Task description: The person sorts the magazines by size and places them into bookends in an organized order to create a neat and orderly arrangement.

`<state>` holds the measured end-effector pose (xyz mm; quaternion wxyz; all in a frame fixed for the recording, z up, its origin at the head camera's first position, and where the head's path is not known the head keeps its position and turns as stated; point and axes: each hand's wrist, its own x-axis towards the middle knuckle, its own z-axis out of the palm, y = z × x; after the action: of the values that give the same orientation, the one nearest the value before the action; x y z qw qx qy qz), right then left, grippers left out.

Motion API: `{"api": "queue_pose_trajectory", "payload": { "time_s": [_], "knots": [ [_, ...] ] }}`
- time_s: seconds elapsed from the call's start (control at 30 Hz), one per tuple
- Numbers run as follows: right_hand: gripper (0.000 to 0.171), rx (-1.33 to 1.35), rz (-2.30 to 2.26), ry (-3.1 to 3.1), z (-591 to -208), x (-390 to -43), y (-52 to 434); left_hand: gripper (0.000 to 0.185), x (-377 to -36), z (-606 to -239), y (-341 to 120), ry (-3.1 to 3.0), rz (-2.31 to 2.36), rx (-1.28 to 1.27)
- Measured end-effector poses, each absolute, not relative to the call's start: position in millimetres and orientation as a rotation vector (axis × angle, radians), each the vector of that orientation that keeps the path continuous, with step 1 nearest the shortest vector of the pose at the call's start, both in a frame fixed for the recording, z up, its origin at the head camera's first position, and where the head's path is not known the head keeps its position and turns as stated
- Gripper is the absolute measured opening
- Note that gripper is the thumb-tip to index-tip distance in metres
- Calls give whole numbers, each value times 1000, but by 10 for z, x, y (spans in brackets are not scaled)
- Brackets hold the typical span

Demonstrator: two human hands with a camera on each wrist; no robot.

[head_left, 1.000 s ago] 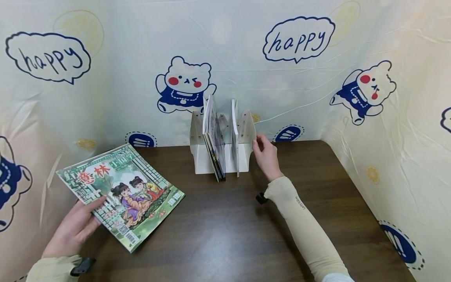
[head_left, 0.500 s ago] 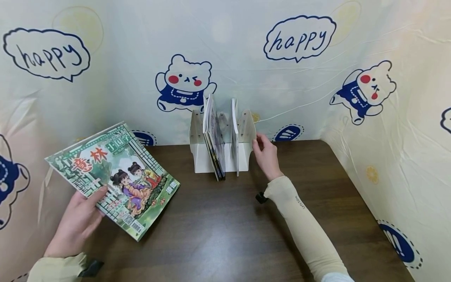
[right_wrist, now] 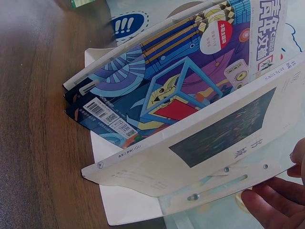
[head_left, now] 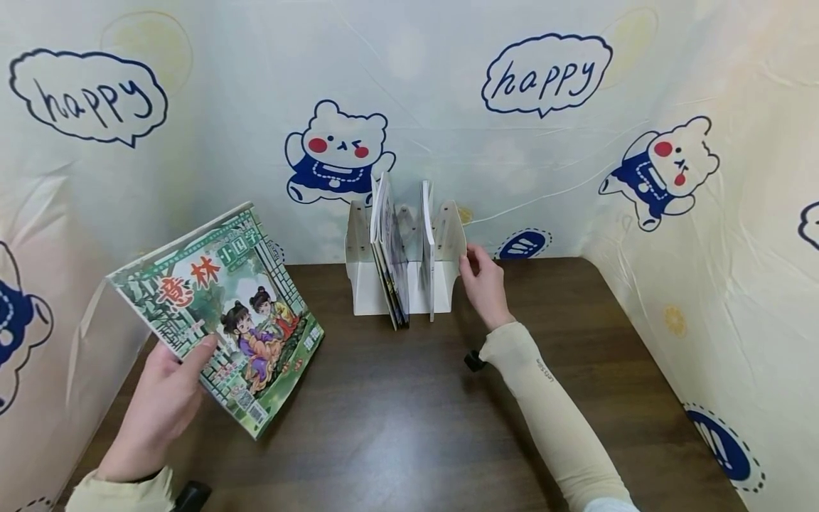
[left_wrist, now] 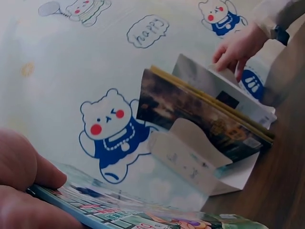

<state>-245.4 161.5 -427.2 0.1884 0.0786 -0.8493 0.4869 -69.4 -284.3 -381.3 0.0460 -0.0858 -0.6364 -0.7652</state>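
My left hand (head_left: 160, 405) grips a green illustrated magazine (head_left: 224, 313) by its near left edge, thumb on the cover. The magazine is tilted up off the brown table (head_left: 397, 412), and its lower corner is close to the wood. In the left wrist view my thumb (left_wrist: 28, 167) presses on the magazine's edge (left_wrist: 119, 214). My right hand (head_left: 483, 281) holds the right end panel of a white book rack (head_left: 448, 235) at the back of the table. The rack holds several upright magazines (head_left: 387, 249) and a thin white book (head_left: 426, 242). In the right wrist view my fingertips (right_wrist: 271, 205) sit behind the rack panel, beside the white book (right_wrist: 214, 138) and a colourful magazine (right_wrist: 181, 81).
A printed cloth with bears and "happy" bubbles (head_left: 544, 71) walls the table at the back, left and right. The rack stands against the back cloth. Bare wood lies between the magazine and my right forearm (head_left: 550, 405).
My left hand has lifted the green magazine off the table, tilted its far edge up and shifted it slightly right. My right hand has stayed on the rack.
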Motion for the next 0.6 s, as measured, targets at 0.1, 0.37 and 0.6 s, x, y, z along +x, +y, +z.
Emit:
{"api": "queue_pose_trajectory", "payload": {
  "time_s": [0.1,0.37,0.6],
  "knots": [
    [31,217,1372,-2390,-4269,-2455,1612,56,-665,-3791,-2763,-1971,-2301,-256],
    [31,222,1383,-2391,-4279,-2449,1613,53,-590,-3712,-2557,-2020,-2238,-263],
    [31,217,1376,-2384,-4275,-2451,1615,51,-526,-3626,-2384,-2062,-2201,-247]
  ]
}}
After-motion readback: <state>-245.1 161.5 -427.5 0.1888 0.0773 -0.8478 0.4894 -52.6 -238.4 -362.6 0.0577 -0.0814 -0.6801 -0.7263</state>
